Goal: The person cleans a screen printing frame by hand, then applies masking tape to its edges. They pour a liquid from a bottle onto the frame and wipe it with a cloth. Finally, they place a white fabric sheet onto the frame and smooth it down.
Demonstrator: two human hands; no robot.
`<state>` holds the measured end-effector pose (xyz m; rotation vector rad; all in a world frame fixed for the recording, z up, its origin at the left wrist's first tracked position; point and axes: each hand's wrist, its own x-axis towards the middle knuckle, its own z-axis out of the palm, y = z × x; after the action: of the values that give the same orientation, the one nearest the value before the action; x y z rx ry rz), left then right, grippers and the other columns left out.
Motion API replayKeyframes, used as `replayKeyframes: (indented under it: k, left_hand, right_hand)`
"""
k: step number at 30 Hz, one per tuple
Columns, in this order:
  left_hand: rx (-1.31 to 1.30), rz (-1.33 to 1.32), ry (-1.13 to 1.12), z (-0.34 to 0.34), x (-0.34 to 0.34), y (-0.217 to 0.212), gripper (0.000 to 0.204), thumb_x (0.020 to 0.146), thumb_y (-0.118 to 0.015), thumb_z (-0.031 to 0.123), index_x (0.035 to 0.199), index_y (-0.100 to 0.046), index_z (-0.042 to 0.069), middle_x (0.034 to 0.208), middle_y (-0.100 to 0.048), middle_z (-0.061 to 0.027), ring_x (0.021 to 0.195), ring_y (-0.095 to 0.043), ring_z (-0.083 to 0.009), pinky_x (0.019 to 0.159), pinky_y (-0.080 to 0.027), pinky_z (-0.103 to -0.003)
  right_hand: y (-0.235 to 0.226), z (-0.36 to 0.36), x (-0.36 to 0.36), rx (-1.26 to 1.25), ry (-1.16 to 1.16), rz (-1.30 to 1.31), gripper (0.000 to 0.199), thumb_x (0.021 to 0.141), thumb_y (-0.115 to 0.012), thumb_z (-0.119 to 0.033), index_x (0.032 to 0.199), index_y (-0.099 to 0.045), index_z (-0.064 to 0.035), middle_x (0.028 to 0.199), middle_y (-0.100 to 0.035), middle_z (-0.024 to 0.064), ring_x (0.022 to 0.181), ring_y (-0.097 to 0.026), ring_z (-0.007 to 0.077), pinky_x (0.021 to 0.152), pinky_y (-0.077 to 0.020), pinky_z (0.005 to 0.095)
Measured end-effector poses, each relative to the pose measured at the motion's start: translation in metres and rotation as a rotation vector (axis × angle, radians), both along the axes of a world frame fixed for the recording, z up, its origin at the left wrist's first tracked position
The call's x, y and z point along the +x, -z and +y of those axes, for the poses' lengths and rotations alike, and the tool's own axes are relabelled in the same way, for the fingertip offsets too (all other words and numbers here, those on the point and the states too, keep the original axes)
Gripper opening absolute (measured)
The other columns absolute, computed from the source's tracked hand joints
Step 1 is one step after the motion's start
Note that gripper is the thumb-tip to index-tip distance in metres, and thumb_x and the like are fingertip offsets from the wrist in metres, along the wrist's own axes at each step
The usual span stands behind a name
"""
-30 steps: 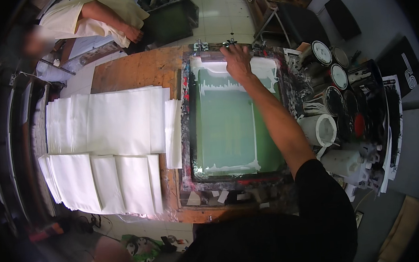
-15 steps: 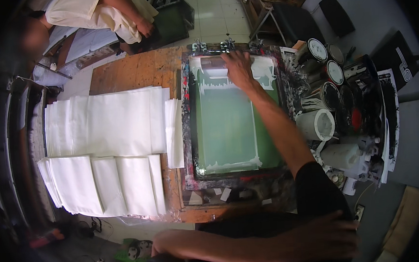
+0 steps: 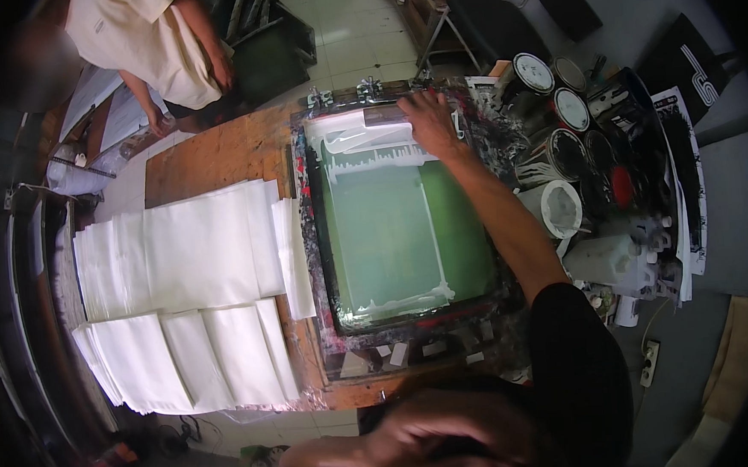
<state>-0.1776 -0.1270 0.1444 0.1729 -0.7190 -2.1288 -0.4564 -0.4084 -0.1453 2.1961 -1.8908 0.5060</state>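
My right hand (image 3: 433, 123) is closed on the squeegee (image 3: 386, 114), a brown-handled strip at the far end of a framed printing screen (image 3: 391, 232). White ink (image 3: 360, 138) lies smeared in front of the squeegee. A ragged white line crosses the mesh below it, and more white edges the pale green rectangle. Close to my body, low in the picture, my left hand (image 3: 442, 435) hangs in the air, bent at the wrist. Motion smears its fingers, and nothing can be made out in them.
Stacks of white sheets (image 3: 208, 252) lie left of the screen on the wooden table (image 3: 207, 158). Ink cans (image 3: 566, 153), a white tub (image 3: 561, 208) and plastic bottles (image 3: 602, 258) crowd the right. Clamps (image 3: 369, 86) line the far edge. Another person (image 3: 135, 43) stands far left.
My right hand has shifted right along the screen's far end with the squeegee, and the ink there is spread differently. My left hand has drawn leftward and bent. The whole view has shifted.
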Motion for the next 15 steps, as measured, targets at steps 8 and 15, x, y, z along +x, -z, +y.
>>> replayKeyframes:
  k: [8,15]
  left_hand:
    - [-0.149,0.357,-0.312,-0.028,0.047,-0.020,0.042,0.099,-0.064,0.037,0.069,-0.060,0.008,0.057,-0.061,-0.0103,0.047,-0.053,-0.0190,0.073,-0.055,-0.046]
    - [-0.134,0.392,-0.399,-0.010,0.056,-0.046,0.057,0.098,-0.068,0.030,0.049,-0.045,0.014,0.043,-0.046,-0.0042,0.033,-0.036,-0.0144,0.072,-0.063,-0.048]
  right_hand:
    - [-0.003,0.002,0.056,-0.096,0.022,-0.031,0.035,0.083,-0.069,-0.004,0.117,-0.065,-0.0107,0.108,-0.065,0.0122,0.110,-0.059,0.0323,0.094,-0.0387,0.0503]
    - [0.003,-0.037,0.065,-0.074,-0.005,-0.003,0.037,0.085,-0.069,-0.007,0.121,-0.062,-0.0116,0.108,-0.065,0.0117,0.110,-0.059,0.0329,0.092,-0.0393,0.0514]
